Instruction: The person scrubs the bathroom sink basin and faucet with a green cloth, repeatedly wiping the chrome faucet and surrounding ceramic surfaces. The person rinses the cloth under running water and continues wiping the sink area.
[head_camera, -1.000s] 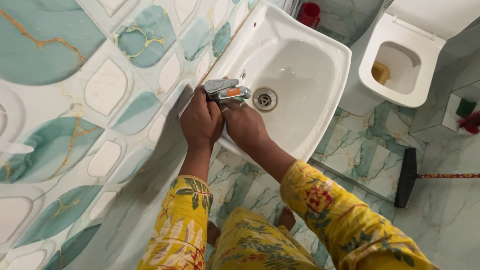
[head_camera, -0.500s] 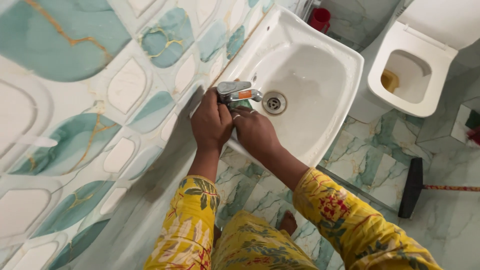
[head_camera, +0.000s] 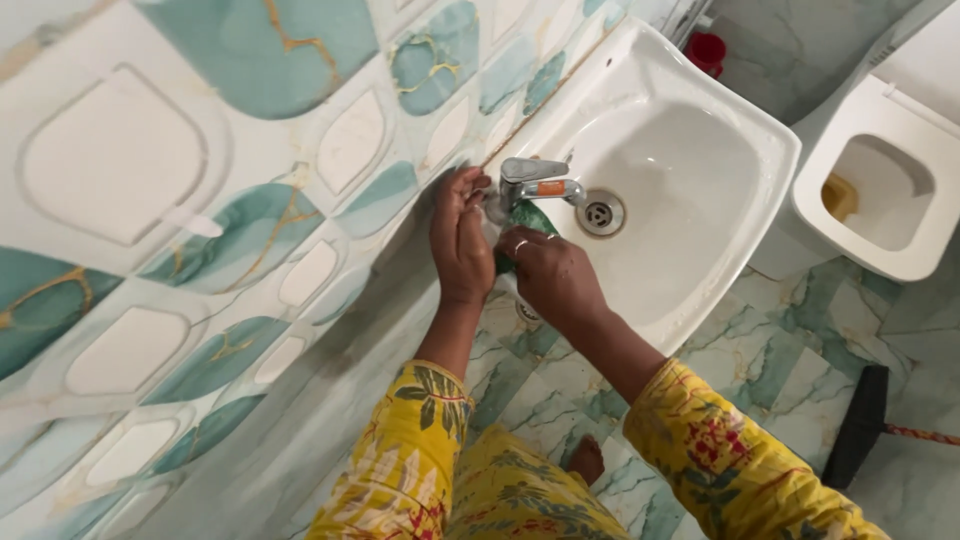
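As seen from the head camera, a green scrubbing pad (head_camera: 524, 222) is clamped under the right hand (head_camera: 553, 280) fingers, pressed against the chrome lever tap (head_camera: 535, 183) base on the white ceramic washbasin (head_camera: 700, 180) rim. The left hand (head_camera: 460, 240) lies beside the tap, fingers together. The tap spout points over the drain (head_camera: 602, 213).

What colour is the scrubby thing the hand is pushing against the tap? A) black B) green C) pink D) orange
B: the right hand presses a green scrub pad against the base of the metal tap at the edge of the white sink.
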